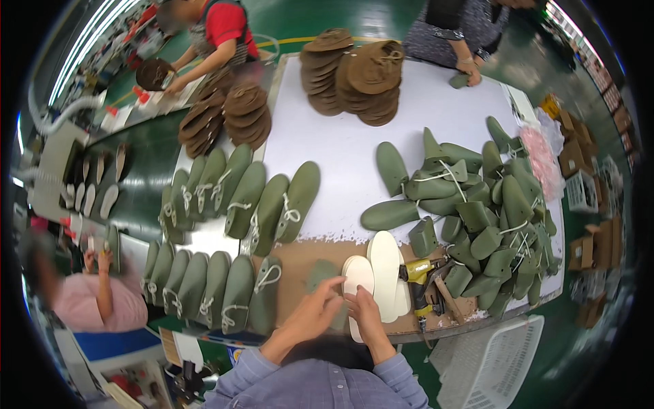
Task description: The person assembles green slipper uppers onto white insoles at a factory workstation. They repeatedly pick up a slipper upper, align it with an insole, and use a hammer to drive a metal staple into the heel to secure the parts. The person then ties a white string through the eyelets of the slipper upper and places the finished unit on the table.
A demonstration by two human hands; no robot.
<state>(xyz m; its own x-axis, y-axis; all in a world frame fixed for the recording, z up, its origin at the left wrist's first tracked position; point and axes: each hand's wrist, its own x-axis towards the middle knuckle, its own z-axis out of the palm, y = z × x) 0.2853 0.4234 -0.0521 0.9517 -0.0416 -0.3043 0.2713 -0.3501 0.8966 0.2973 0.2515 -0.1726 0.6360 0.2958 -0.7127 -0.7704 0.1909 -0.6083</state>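
In front of me, my left hand (315, 312) reaches over a green shoe last (320, 271) with its fingers stretched toward a pale insole (358, 270). It is open and seems to hold nothing. My right hand (368, 319) lies over the near part of that insole, fingers extended onto it. The last is partly hidden under my left hand and its near end cannot be seen. Just right of the pale insole, cream insoles (385, 262) lie stacked. A yellow-and-black nail gun (417, 270) rests beside them, along with a wooden-handled hammer (449, 300).
Green lasts with white cords (235, 293) stand in rows at left. A heap of lasts (477, 218) covers the right side. Brown shoe uppers (371, 82) are stacked at the far edge. A white crate (494, 358) stands below the table's right corner. Several co-workers are around the table.
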